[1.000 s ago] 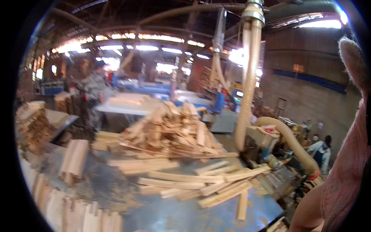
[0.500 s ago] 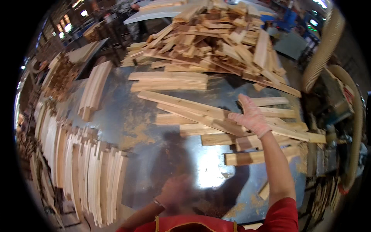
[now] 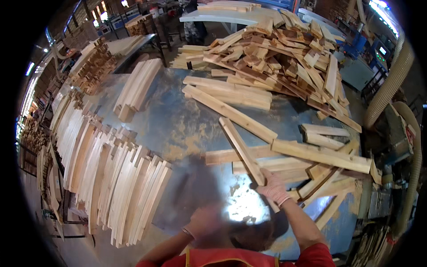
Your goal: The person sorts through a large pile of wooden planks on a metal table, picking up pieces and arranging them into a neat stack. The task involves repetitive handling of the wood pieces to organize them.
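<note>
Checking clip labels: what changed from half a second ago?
The right hand came back toward the body and now grips a strip, its near end swung toward the person; before, the hand was spread over several. The pile and row at left stayed put; the left hand stays low, blurred.

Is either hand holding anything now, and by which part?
The right hand grips a narrow wooden strip toward its near end; the blurred left hand shows nothing in it.

Wood pile [image 3: 284, 58] behind loose slats [image 3: 322, 155]
</note>
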A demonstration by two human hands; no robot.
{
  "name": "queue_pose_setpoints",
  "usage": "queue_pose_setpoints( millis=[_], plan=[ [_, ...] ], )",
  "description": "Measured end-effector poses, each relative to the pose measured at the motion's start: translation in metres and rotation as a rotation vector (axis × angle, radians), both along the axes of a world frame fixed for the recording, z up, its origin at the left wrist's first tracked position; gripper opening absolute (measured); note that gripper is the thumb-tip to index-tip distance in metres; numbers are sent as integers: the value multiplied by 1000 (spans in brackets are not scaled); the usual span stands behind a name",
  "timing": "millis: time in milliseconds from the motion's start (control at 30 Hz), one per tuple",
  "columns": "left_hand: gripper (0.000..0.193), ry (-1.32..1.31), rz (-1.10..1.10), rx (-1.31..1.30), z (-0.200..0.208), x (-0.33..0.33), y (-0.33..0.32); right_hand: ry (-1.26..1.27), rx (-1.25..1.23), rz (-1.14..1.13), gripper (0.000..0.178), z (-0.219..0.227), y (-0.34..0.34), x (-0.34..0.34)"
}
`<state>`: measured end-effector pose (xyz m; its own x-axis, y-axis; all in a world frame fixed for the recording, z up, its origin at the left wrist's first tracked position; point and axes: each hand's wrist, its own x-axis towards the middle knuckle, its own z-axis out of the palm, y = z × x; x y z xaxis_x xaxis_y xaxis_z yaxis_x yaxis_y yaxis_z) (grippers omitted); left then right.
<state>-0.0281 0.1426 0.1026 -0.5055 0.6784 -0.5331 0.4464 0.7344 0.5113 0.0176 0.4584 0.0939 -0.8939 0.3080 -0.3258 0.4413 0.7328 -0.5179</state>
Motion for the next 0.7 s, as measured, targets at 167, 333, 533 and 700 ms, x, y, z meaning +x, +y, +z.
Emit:
queue_pose_setpoints(
  millis=[167,333,533,700],
  plan=[
    [77,-208,621,619,-109,-20,-62,391,-706,-137,77,-29,-207,48],
    [55,-209,850,338,5,-36,-79,256,-335,244,79,-16,-270,91],
    [68,980,162,-174,-70,-22,-220,85,-492,-138,66,37,-152,127],
    [79,1022,168,-244,-65,-44,-201,286,-1,-503,68,46,-27,179]
  ],
)
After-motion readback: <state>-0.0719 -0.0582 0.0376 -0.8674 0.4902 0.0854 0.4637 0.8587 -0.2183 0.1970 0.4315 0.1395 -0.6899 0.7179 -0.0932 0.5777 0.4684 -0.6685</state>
